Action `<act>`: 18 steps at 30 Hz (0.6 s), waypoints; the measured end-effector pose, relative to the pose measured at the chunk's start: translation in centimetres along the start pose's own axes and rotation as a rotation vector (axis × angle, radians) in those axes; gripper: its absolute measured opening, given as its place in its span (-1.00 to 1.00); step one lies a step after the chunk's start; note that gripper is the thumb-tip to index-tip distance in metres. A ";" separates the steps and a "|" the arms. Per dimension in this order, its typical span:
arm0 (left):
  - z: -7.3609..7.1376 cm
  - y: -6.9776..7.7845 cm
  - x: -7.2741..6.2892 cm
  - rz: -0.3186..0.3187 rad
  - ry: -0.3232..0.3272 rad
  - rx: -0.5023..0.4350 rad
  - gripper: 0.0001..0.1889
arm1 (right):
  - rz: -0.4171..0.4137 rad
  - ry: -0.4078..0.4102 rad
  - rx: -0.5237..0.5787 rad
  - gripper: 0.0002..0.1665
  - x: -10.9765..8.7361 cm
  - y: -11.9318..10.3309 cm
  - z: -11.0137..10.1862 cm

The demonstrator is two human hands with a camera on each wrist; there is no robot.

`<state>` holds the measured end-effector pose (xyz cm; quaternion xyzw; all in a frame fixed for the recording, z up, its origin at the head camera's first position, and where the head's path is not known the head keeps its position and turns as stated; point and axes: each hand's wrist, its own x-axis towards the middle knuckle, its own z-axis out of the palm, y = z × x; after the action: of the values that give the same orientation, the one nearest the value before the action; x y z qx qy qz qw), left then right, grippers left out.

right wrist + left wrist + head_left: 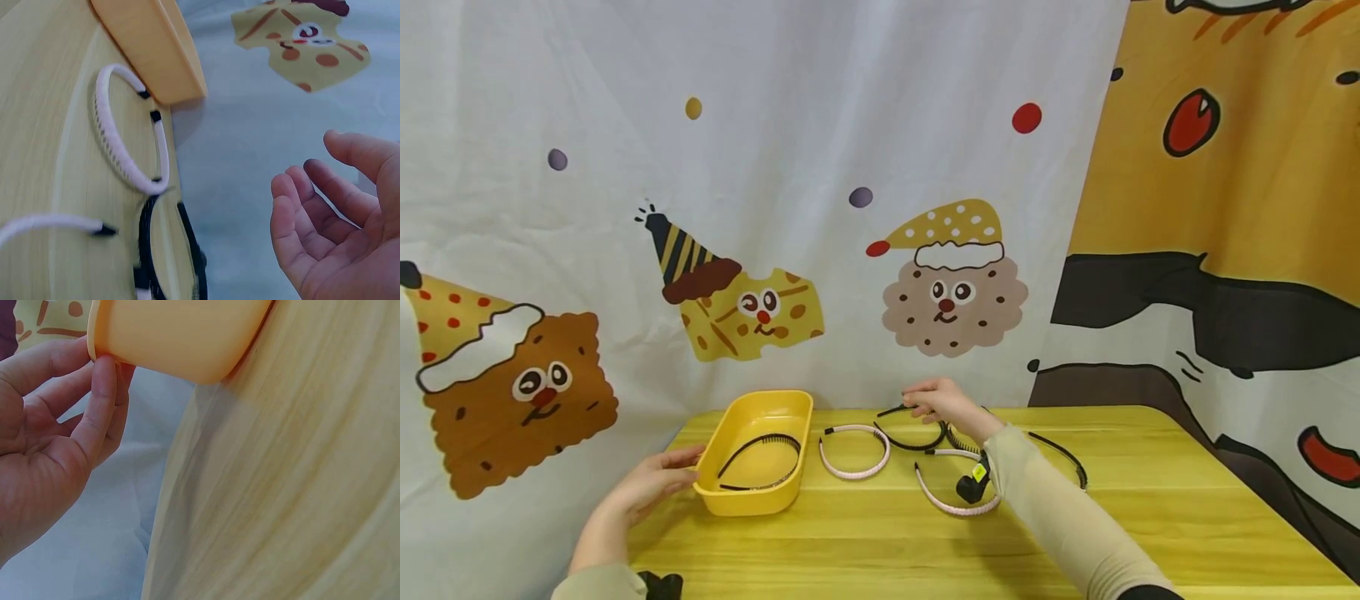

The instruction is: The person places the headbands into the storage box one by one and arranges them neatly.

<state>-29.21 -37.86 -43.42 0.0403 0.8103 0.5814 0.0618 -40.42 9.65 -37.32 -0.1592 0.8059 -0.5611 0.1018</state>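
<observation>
My left hand (651,487) is at the near left side of a yellow plastic basin (752,503), its fingers and thumb gripping the rim. One black toothed headband (797,454) lies inside the basin. Over the far part of the table, my right hand (947,406) hovers with loosely bent fingers and holds nothing. Below it lies a black headband (917,447), partly overlapped by the hand in the head view. A pink headband (854,476) rests between basin and right hand. Another pink headband (955,510) lies under the right forearm, which partly hides it.
A further black headband (1078,471) lies right of the right forearm. The wood-grain table (820,550) ends at the back against a hanging cloth (850,100) with cartoon prints. The basin stands near the table's left edge.
</observation>
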 end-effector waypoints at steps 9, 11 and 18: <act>-0.1 0.0 0.0 0.005 -0.038 -0.005 -0.31 | 0.017 0.049 0.046 -0.52 -1.6 2.6 -4.4; -0.1 0.0 -0.1 0.000 -0.036 -0.010 -0.31 | 0.016 0.048 0.047 -0.49 -2.3 2.9 -5.5; -0.1 0.2 -0.1 0.006 -0.060 -0.011 -0.31 | 0.039 0.096 0.024 -0.48 -4.7 3.9 -9.4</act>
<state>-29.13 -37.97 -43.22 0.0599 0.8049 0.5844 0.0842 -39.89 20.87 -37.77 -0.1151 0.8061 -0.5755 0.0757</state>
